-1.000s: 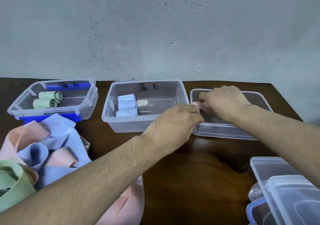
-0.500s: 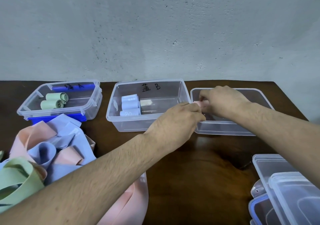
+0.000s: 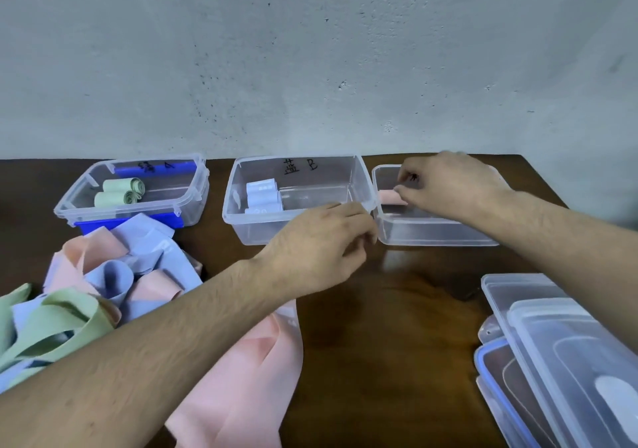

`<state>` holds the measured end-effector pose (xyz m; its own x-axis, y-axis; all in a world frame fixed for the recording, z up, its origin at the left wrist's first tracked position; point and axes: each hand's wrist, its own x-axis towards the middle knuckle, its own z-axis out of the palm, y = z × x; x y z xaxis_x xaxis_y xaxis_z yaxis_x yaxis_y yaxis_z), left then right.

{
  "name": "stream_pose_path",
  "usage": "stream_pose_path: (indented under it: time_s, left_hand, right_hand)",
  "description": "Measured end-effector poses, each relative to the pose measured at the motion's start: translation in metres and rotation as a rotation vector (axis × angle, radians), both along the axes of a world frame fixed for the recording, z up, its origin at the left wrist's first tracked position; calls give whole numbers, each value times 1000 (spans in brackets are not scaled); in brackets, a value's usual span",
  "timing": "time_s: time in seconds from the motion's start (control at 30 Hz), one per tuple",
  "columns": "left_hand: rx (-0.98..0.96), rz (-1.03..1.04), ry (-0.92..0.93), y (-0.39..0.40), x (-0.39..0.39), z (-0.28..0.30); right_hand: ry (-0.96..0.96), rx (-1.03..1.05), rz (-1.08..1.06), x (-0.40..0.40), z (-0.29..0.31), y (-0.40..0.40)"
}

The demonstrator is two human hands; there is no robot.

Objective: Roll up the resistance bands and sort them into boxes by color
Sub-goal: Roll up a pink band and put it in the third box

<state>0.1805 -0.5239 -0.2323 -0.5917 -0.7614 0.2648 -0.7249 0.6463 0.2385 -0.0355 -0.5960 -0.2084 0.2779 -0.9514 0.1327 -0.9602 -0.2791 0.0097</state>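
So there's a dark wooden table (image 3: pixel 397 326) against a wall, with a loose heap of pink, blue and green bands (image 3: pixel 103 282) spilling over its left edge. A stack of clear lids (image 3: pixel 559 351) sits at the front right corner. Along the back edge are three clear boxes: the left box (image 3: pixel 193 202) has two green rolls (image 3: pixel 119 192), the middle box (image 3: pixel 359 185) has blue rolls (image 3: pixel 262 197), and the right box (image 3: pixel 431 235) has a pink roll (image 3: pixel 388 196), which the right hand (image 3: pixel 448 185) is pinching inside it. The left hand (image 3: pixel 321 250) hovers by the middle box's front wall, fingers curled, seemingly holding nothing.
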Motion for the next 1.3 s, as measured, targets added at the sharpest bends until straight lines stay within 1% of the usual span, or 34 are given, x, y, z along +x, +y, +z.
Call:
stream_pose_path:
  time_s: [0.1, 0.17, 0.3, 0.37, 0.47, 0.53, 0.63, 0.7, 0.77, 0.83, 0.87, 0.93, 1.0, 1.07, 1.17, 1.2, 1.3]
  left_hand:
    - [152, 30, -74, 22, 20, 2]
    - [224, 40, -102, 38, 37, -1]
    - [242, 34, -125, 68, 69, -8]
    - [231, 52, -129, 81, 85, -10]
    - [246, 117, -171, 97, 103, -14]
    - [264, 179, -175, 106, 109, -17]
    - [184, 208, -196, 115, 111, -22]
    - [140, 216, -175, 123, 111, -23]
    - [95, 231, -65, 130, 110, -24]
    - [65, 212, 103, 137, 110, -22]
    - [86, 187, 191, 140, 110, -21]
    - [171, 132, 329, 145, 109, -21]
    - [240, 95, 410, 151, 104, -20]
    - [332, 87, 526, 157, 96, -15]
    - [475, 68, 752, 161, 85, -3]
    - [509, 51, 792, 162, 81, 2]
    - [571, -10, 846, 165, 70, 13]
  right_hand:
    - [18, -85, 50, 11, 9, 23]
    - [-4, -105, 92, 24, 10, 42]
    - [-65, -84, 147, 52, 10, 82]
    - [-53, -46, 148, 67, 6, 101]
    - [-46, 62, 173, 86, -1, 126]
    - [-48, 203, 168, 100, -7, 139]
    - [-71, 414, 161, 116, -15, 156]
    - [-97, 503, 189, 123, -21, 168]
    - [-163, 544, 232, 125, -24, 179]
    - [-247, 560, 231, 124, -23, 190]
    - [-296, 561, 218, 124, -20, 195]
    - [-429, 544, 160, 122, -15, 204]
    - [-560, 510, 62, 117, -11, 210]
    - [-614, 554, -17, 111, -6, 219]
    - [-644, 644, -50, 103, 0, 232]
    - [-667, 620, -47, 100, 2, 236]
    - [-788, 449, -48, 88, 4, 240]
